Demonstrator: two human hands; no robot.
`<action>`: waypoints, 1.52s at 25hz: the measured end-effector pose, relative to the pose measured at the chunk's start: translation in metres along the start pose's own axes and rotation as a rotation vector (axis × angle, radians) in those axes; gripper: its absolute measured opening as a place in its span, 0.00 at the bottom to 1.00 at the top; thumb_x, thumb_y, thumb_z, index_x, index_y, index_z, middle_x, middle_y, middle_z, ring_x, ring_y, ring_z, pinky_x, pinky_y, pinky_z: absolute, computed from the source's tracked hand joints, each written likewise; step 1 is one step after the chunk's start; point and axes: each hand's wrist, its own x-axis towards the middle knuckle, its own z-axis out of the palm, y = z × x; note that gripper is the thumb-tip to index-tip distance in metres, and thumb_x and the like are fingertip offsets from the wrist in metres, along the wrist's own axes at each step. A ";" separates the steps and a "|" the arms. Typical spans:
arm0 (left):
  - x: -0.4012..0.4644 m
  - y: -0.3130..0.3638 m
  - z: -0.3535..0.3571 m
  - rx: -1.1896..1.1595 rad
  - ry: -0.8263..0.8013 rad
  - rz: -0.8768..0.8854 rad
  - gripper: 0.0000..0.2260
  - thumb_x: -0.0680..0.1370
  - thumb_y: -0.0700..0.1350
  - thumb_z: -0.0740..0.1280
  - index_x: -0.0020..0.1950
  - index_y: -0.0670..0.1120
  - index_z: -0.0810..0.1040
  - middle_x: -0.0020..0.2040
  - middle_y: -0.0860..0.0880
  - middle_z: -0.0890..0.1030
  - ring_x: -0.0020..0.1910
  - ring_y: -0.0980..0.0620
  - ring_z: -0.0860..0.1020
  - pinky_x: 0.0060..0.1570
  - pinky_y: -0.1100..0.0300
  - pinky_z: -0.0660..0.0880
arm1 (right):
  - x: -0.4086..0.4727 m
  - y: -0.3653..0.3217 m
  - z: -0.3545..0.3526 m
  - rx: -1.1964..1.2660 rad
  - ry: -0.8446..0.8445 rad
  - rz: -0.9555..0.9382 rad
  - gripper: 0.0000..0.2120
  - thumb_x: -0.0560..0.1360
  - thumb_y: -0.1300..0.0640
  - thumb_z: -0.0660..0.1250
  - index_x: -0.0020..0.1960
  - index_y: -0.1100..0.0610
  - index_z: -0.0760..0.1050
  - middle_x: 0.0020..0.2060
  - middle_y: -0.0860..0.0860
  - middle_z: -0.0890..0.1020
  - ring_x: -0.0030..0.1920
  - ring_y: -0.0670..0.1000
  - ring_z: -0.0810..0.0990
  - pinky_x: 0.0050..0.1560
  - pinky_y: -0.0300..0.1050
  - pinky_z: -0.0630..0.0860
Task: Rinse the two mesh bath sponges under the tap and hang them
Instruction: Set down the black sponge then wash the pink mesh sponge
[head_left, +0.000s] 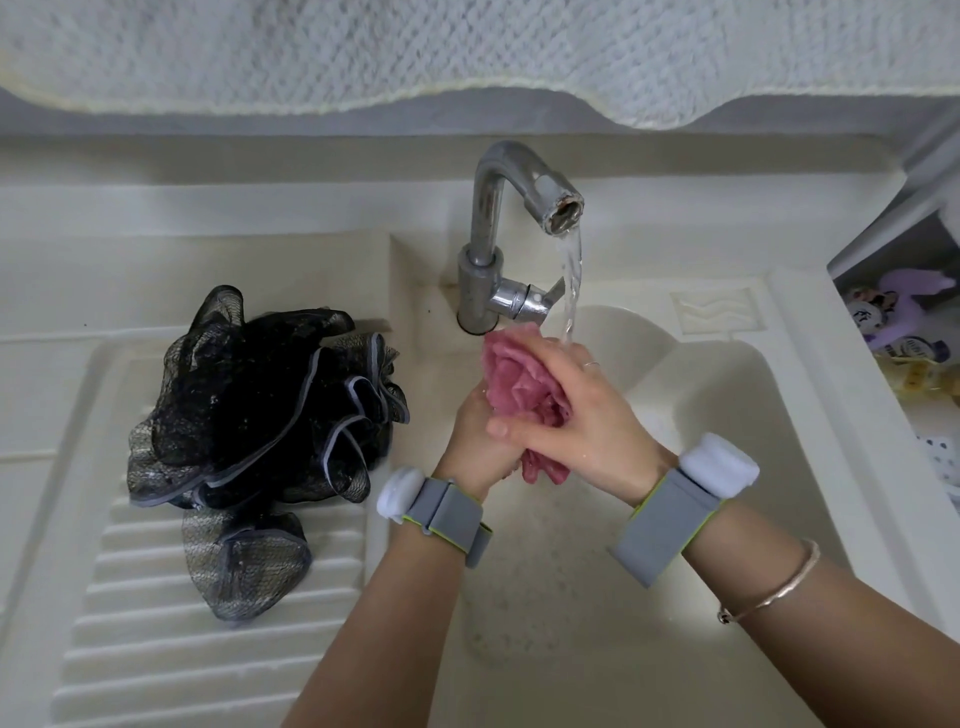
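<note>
Pink sponge (519, 384) squeezed between both hands | right hand (576, 415) over left hand (478, 436) | tap (498, 228) running

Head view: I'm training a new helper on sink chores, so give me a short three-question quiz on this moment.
1. True or false: the tap is running.
2. Which sponge do the hands hold? A) black sponge B) pink sponge C) none
3. Where does the black sponge lie?

Key:
1. True; water falls onto the right hand.
2. B; the left hand and the right hand grip it together over the basin.
3. On the ribbed drainboard, left of the tap.
</note>
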 end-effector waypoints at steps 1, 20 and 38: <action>0.002 -0.001 0.001 0.040 -0.013 -0.004 0.14 0.78 0.39 0.59 0.36 0.35 0.77 0.21 0.47 0.75 0.17 0.53 0.72 0.19 0.66 0.65 | 0.001 -0.001 0.001 -0.078 0.013 0.056 0.29 0.62 0.33 0.68 0.62 0.29 0.64 0.52 0.33 0.71 0.59 0.41 0.69 0.57 0.28 0.66; 0.007 -0.007 0.015 -0.156 -0.001 0.058 0.42 0.55 0.45 0.74 0.68 0.53 0.65 0.59 0.43 0.76 0.44 0.48 0.81 0.39 0.55 0.79 | 0.023 0.027 -0.013 0.435 0.359 0.554 0.17 0.79 0.53 0.60 0.35 0.56 0.79 0.31 0.52 0.83 0.38 0.51 0.82 0.48 0.42 0.77; 0.013 -0.008 0.017 0.054 0.093 0.195 0.02 0.74 0.41 0.64 0.42 0.44 0.75 0.28 0.51 0.77 0.26 0.56 0.79 0.25 0.65 0.71 | 0.006 0.009 0.007 0.168 0.129 0.394 0.18 0.66 0.37 0.72 0.48 0.43 0.69 0.44 0.49 0.81 0.35 0.45 0.81 0.34 0.41 0.75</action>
